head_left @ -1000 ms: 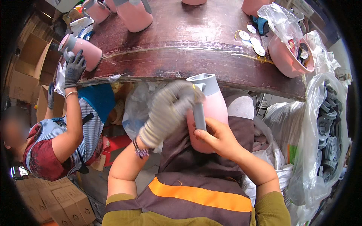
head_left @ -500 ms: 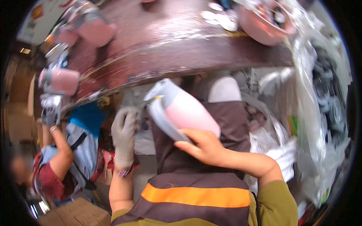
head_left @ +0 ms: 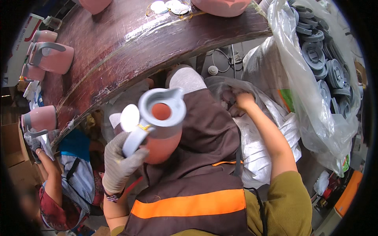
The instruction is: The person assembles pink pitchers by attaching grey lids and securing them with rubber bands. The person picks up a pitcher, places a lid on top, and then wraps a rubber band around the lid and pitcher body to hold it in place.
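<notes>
My gloved left hand (head_left: pixel 120 163) grips the grey handle of a pink jug (head_left: pixel 163 143) above my lap. The jug has a grey spouted collar with a round opening at the top, through which its reddish inside shows. A round white tag (head_left: pixel 130 118) hangs by a yellow tie at the handle. To the right, my bare right hand (head_left: pixel 245 101) reaches into an open plastic bag (head_left: pixel 216 83) beside my thigh. Its fingertips are hidden among dull pinkish pieces there, so what they touch cannot be made out.
A worn dark red table (head_left: pixel 157 51) curves across in front. On it are several pink jugs (head_left: pixel 57 59), a pink basin (head_left: pixel 224 6) and white tags (head_left: pixel 159 7). A clear bag of grey lids (head_left: pixel 313 55) stands at the right. Another person (head_left: pixel 59 188) works at the left.
The jug has passed from my right hand to my left and now stands upright, its opening showing. My right hand has moved right into the plastic bag. The view has shifted.
</notes>
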Tool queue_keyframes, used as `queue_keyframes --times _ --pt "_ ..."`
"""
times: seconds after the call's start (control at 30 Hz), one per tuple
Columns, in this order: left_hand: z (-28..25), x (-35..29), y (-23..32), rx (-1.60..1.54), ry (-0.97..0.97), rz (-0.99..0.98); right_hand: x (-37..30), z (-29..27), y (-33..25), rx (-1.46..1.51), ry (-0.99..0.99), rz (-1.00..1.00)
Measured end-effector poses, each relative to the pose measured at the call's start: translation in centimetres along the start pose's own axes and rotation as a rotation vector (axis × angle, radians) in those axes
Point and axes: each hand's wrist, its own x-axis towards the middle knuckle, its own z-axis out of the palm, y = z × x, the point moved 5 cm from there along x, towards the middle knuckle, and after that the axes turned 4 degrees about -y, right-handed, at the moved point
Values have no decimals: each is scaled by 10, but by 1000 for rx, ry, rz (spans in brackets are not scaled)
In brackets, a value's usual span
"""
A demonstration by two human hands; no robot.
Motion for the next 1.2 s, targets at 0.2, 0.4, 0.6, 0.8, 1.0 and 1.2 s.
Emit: queue_keyframes --times 0.2,0.4,0.6,0.8,1.0,1.2 --pt "13 6 4 197 4 137 18 58 62 -128 -77 -31" --pt "22 7 -8 184 -63 162 -30 1 66 965 9 -198" --pt "39 3 -3 359 -160 242 -158 -118 -53 1378 -374 -832" --pt "39 -6 0 367 -119 314 -225 -154 -118 582 494 -958" --pt "43 -7 -5 406 -97 367 -247 -131 -160 671 674 -901" --pt "23 0 -11 378 -158 400 -237 -129 -169 697 868 -1137"
